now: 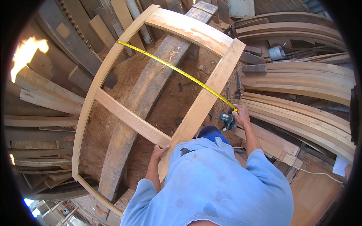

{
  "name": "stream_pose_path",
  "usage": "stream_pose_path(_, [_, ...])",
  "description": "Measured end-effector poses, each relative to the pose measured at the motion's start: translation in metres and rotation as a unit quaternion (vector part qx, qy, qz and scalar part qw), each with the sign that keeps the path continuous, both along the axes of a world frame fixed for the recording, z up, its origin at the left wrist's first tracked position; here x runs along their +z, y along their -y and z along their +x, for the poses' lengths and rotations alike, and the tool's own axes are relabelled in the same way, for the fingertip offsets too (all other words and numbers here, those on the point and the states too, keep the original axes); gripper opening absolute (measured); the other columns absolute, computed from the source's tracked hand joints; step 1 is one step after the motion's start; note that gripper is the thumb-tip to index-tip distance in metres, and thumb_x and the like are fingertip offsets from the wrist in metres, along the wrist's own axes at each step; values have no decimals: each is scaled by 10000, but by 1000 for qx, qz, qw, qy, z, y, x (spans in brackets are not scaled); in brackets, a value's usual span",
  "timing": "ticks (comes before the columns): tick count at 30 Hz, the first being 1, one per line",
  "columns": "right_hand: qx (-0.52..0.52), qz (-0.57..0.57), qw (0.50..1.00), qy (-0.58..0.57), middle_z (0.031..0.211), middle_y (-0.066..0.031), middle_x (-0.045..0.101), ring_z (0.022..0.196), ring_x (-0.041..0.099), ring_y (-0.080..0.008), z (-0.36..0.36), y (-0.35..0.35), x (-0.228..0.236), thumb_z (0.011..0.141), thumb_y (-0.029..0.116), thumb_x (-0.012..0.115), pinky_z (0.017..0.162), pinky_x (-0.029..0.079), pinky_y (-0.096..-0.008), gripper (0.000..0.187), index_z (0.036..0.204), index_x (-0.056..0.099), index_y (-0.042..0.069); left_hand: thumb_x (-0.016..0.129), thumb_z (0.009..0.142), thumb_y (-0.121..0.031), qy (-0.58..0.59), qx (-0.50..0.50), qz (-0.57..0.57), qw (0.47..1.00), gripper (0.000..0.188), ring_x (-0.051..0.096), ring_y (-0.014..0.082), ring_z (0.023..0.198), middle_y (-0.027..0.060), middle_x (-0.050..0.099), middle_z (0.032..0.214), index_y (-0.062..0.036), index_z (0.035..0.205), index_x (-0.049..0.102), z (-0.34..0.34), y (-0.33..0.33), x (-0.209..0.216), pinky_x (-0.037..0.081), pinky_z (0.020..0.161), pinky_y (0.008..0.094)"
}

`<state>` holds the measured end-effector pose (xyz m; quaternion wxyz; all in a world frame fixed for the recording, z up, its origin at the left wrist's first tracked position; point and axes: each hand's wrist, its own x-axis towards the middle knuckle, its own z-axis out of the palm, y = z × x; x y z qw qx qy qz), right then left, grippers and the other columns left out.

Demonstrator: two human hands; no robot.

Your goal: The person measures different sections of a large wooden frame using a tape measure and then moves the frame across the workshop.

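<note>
My right hand (242,116) is closed around a tape measure (236,110) at the right side of a large wooden frame (194,116). Its yellow blade (177,70) stretches out straight over the frame's opening to the far left side board (102,71). At the joint between the middle crosspiece (130,117) and the near side board, my left hand (160,152) grips the frame's edge. Part of that board is hidden behind my blue shirt. The frame rests on a thick, worn beam (124,150).
A green power tool (227,120) lies just below my right hand. Stacked boards (301,79) fill the right side, with a small light-blue pot (276,53) among them. More planks (41,120) lean at the left. Sawdust and shavings (122,77) cover the ground.
</note>
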<state>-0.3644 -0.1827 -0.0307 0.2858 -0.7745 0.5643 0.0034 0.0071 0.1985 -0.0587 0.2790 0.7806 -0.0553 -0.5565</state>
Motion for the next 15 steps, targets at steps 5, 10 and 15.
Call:
stream_pose_path(5, [-25, 2, 1000, 0, 1197, -205, 561, 1160, 526, -390, 4, -4, 10, 803, 240, 709, 1015, 432, -457, 515, 1301, 624, 137, 837, 765, -341, -8, -10, 28, 1000, 795, 599, 259, 1086, 214, 594, 1221, 92, 1289, 424, 0, 12, 17, 490, 932, 353])
stream_pose_path(10, [-23, -21, 999, -14, 1210, -191, 556, 1162, 523, -373, 7, -3, 9, 791, 228, 728, 1014, 437, -449, 525, 1300, 623, 157, 834, 775, -308, -24, 8, 15, 1000, 784, 591, 267, 1123, 217, 589, 1246, 89, 1304, 413, 0, 8, 8, 476, 967, 356])
stream_pose_path(15, [-27, -21, 999, -20, 1237, -179, 542, 1177, 515, -363, 4, -3, 9, 785, 216, 741, 1018, 439, -445, 534, 1302, 621, 165, 836, 774, -309, -30, 12, 9, 999, 792, 589, 268, 1129, 223, 589, 1247, 102, 1299, 408, -2, 10, 9, 469, 978, 359])
